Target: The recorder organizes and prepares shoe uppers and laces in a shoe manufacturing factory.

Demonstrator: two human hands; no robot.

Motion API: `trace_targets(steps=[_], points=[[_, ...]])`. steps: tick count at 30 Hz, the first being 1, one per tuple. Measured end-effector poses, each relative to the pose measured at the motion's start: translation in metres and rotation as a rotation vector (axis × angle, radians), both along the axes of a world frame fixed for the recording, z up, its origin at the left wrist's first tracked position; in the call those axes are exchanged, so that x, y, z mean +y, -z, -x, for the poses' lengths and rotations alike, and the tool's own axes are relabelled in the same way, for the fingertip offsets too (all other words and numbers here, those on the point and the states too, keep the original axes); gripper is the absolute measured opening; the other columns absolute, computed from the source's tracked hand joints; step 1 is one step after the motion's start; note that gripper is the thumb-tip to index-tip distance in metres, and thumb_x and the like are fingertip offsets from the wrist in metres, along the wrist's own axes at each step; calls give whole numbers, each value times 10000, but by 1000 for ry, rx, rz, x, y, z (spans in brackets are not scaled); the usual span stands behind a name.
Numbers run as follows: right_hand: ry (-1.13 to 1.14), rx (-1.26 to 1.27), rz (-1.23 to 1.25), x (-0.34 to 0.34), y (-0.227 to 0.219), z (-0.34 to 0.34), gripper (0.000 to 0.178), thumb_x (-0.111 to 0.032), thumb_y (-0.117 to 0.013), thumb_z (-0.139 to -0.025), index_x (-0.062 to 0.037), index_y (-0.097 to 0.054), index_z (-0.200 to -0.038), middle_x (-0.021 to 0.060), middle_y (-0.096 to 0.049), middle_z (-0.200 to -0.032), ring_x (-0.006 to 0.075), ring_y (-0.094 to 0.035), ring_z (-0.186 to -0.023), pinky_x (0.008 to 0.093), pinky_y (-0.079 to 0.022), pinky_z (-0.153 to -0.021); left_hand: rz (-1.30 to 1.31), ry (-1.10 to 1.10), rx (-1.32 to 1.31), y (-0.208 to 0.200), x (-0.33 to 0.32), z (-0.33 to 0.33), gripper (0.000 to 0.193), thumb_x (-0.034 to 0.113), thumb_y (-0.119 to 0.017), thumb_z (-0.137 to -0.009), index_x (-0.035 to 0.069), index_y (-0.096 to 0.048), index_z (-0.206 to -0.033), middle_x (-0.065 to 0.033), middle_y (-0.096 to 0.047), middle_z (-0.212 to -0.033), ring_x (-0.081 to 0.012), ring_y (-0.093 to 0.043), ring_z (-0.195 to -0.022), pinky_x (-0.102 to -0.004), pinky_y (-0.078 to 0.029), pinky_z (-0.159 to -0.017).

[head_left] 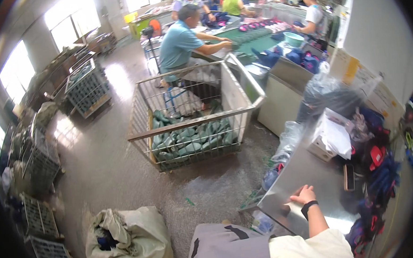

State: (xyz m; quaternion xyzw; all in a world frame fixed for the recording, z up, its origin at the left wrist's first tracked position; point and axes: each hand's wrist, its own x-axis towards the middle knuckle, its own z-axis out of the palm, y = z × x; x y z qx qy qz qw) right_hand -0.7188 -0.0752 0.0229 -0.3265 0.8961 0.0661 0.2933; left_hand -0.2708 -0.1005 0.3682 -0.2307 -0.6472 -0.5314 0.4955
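Observation:
My right hand [304,195], with a black band on its wrist, is over the near part of a shiny metal table [286,190]. Its fingers are apart and hold nothing; whether they touch the metal I cannot tell. Further right on the tabletop lies a dark phone [349,177]. Beyond the hand stands a white box [324,143] with papers [335,137] on it. Dark blue and pink pieces [376,159] are heaped along the table's right side. At the lower edge a bit of my left arm shows, but my left hand is out of the picture.
A wire cage cart [187,130] full of grey-green foot-shaped pieces [193,139] stands ahead. A bulging pale sack [146,232] sits at the lower left. More carts [88,89] line the left wall. A person in blue [178,45] and others work at a green-topped bench [258,40].

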Motion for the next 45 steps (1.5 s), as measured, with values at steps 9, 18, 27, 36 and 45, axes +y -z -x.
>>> trace_targets(steps=[9,18,27,36,45], points=[[-84,53,148,-121,18,-24,925,-540,-658,-623,-142,-227,-1339,340,-126,-1328,492,-139,-1240,516,-284,-960,101,-64,-30,-1,-5,-18,83,102,-525,-804,83,-602,-827,-54,-576,-915,-256,-596,-846,-314,-415,-678],[-88,348,-338,-161,16,-49,788,-380,-638,-659,-206,-268,-1333,368,-111,-1298,453,-313,-1152,474,-455,-790,9,10,-51,11,34,-70,252,250,-468,-853,30,-589,-877,-185,-586,-951,-337,-582,-886,-385,-459,-695],[-315,425,-431,-158,3,-79,661,-454,-628,-686,-49,-463,-1182,287,-427,-1179,395,-436,-1094,449,-373,-893,-766,-1024,-1424,343,76,-128,445,329,-547,-788,28,-493,-1111,-163,-500,-1129,-214,-474,-1049,-351,-395,-853],[-488,372,-783,-160,29,-86,577,-457,-505,-766,-92,-464,-1211,136,-402,-1274,326,-330,-1204,518,-223,-968,-1033,-354,-1747,485,111,-94,611,496,-486,-763,29,-470,-1157,-190,-547,-1097,-331,-529,-1002,-393,-417,-837],[-308,482,-609,-161,13,-61,543,-386,-560,-767,-116,-450,-1225,151,-431,-1261,358,-395,-1163,566,-248,-932,-896,-499,-1858,457,92,-92,378,164,-452,-818,190,-495,-1193,-156,-517,-1156,-324,-509,-1017,-387,-400,-860]])
